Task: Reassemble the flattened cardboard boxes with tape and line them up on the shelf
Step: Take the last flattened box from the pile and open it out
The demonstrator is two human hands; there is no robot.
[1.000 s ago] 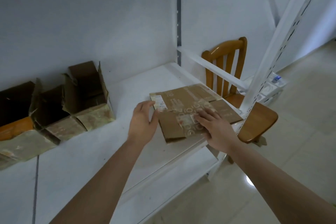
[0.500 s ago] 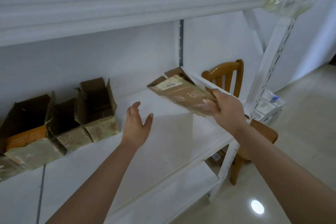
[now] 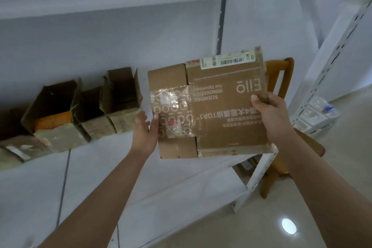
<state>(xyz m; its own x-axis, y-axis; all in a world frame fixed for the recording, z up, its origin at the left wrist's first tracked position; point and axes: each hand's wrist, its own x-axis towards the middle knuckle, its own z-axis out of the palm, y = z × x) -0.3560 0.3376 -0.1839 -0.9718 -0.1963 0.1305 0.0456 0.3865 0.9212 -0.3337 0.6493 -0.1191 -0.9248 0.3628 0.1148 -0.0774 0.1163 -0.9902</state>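
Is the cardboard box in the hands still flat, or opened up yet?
Still flat. The flattened box shows one flat printed face, pinched at its side edges by the left hand and right hand, above the shelf.

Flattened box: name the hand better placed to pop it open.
Left. The right hand firmly grips the flattened box at its right edge, anchoring it; the left hand only pinches the taped flap side, likely freer to pull.

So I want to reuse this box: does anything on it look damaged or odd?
The flattened box, held up by the left hand and right hand, carries crumpled old clear tape across its flaps, and its printing reads upside down. I see no tears.
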